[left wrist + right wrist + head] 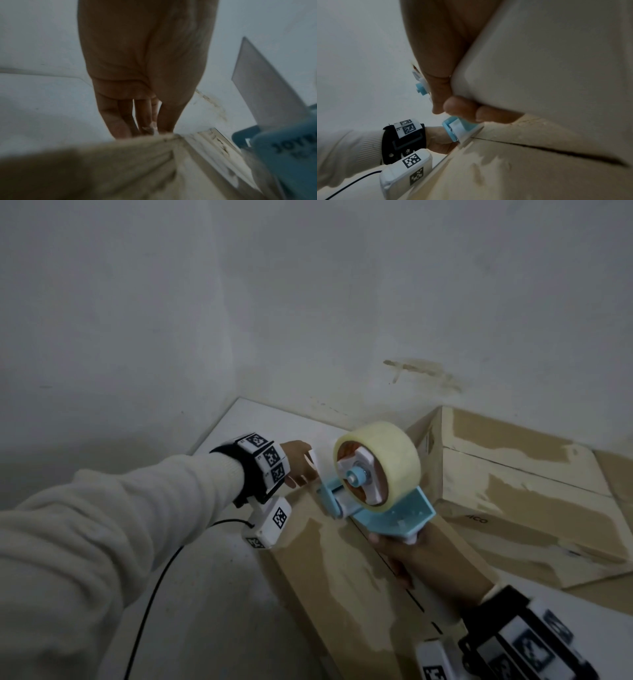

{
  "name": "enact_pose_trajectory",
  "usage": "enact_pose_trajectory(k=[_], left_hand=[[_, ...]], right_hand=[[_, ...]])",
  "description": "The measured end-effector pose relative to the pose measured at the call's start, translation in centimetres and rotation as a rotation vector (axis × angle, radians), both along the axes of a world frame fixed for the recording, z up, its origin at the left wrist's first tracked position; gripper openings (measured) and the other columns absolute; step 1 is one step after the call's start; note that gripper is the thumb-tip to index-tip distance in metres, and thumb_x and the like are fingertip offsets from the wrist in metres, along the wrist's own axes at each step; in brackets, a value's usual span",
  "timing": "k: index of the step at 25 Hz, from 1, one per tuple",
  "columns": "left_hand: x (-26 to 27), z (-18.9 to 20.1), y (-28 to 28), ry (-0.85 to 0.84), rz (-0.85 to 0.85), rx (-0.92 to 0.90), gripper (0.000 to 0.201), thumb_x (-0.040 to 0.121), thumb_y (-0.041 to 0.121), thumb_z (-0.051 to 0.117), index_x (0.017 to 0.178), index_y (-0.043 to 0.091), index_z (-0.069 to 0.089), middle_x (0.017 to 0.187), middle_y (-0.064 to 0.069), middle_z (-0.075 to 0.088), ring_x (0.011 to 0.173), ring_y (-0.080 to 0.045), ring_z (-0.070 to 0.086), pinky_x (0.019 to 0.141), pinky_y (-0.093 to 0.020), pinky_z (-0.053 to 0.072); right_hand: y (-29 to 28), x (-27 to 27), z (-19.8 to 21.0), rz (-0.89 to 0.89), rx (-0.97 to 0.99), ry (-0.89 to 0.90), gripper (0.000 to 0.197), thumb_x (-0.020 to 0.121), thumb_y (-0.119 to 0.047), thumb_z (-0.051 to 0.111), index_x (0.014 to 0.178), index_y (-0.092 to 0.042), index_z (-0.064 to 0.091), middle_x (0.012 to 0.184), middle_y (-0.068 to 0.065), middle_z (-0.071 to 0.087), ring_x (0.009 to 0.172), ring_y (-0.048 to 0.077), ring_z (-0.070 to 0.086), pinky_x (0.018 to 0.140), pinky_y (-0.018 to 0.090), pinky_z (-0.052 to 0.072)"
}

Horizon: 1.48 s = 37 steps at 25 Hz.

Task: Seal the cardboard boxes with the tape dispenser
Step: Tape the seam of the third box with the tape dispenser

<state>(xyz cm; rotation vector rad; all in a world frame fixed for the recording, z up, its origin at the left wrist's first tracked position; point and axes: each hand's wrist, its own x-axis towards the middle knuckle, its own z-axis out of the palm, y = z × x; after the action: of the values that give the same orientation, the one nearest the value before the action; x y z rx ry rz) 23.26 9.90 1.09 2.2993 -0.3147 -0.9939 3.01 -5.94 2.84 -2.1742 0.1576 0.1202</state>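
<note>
The right hand (416, 559), at the lower right of the head view, is wrapped tight around the white handle of the tape dispenser (373, 491), fingers curled under it as the right wrist view shows. The dispenser's blue nose sits at the far end of the near cardboard box (329, 570), right over the dark seam between its two top flaps, with the big roll of clear tape (394, 463) standing above it at the centre of the frame. The left hand (299, 463), just left of the roll, has its fingers (120, 121) held straight and pointing down over the far edge of the box; they seem to touch or press a loose tape end against the box's end face, though the blur leaves the contact unclear. To do this step well, I judge the left hand should hold that end firmly so it does not peel, while the right hand draws the dispenser toward the person in one straight line along the seam, nose pressed flat and centred so both flaps are caught evenly. A second cardboard box (520, 481) lies at the right of the frame, beside the first, its surface scuffed and patchy. Both rest on a white counter (253, 419) against a pale wall.
</note>
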Motion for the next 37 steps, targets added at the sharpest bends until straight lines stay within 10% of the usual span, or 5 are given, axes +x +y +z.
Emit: enact_pose_trajectory(k=[5,8,14,26,37], left_hand=[[-0.5,0.7,-1.0,-0.198,-0.193,0.219,0.023,0.091,0.008,0.053,0.068,0.005,0.048,0.083,-0.01,0.051,0.061,-0.019,0.048,0.048,-0.017,0.034],[-0.9,1.6,-0.2,-0.204,-0.184,0.135,0.031,0.09,0.006,0.054,0.12,0.002,0.054,0.103,-0.01,0.057,0.072,-0.017,0.053,0.046,-0.01,0.039],[-5.8,-0.9,3.1,-0.339,-0.143,-0.08,0.037,0.101,0.018,0.03,0.133,0.01,0.049,0.14,-0.01,0.049,0.126,-0.026,0.047,0.101,-0.028,0.034],[-6.4,-2.7,2.7,-0.431,-0.015,0.049,0.038,0.1,0.025,0.033,0.132,0.016,0.052,0.139,-0.01,0.051,0.126,-0.028,0.047,0.108,-0.034,0.033],[-7.1,-2.3,1.9,-0.453,0.026,-0.033,0.039,0.101,0.026,0.032,0.128,0.012,0.056,0.138,-0.01,0.052,0.126,-0.027,0.047,0.1,-0.025,0.032]], right_hand=[[-0.1,0.1,0.3,-0.003,0.026,0.013,0.05,0.085,-0.047,0.061,0.051,-0.009,0.055,0.044,0.011,0.058,0.042,0.019,0.054,0.066,0.041,0.055],[-0.2,0.1,0.2,-0.008,0.035,0.047,0.047,0.083,-0.049,0.062,0.058,-0.009,0.058,0.048,0.014,0.061,0.043,0.023,0.056,0.062,0.039,0.054],[0.0,0.4,-0.6,-0.026,0.066,0.014,0.025,0.079,-0.042,0.069,0.098,-0.025,0.066,0.086,0.006,0.072,0.07,0.024,0.07,0.068,0.046,0.059],[0.7,-0.1,0.4,0.088,-0.09,-0.019,0.02,0.084,-0.026,0.064,0.103,-0.019,0.065,0.101,0.005,0.068,0.092,0.023,0.063,0.086,0.039,0.052],[-3.6,-12.0,-0.4,-0.052,0.02,0.171,0.027,0.076,-0.045,0.069,0.081,-0.019,0.068,0.074,0.003,0.073,0.07,0.027,0.067,0.071,0.041,0.055]])
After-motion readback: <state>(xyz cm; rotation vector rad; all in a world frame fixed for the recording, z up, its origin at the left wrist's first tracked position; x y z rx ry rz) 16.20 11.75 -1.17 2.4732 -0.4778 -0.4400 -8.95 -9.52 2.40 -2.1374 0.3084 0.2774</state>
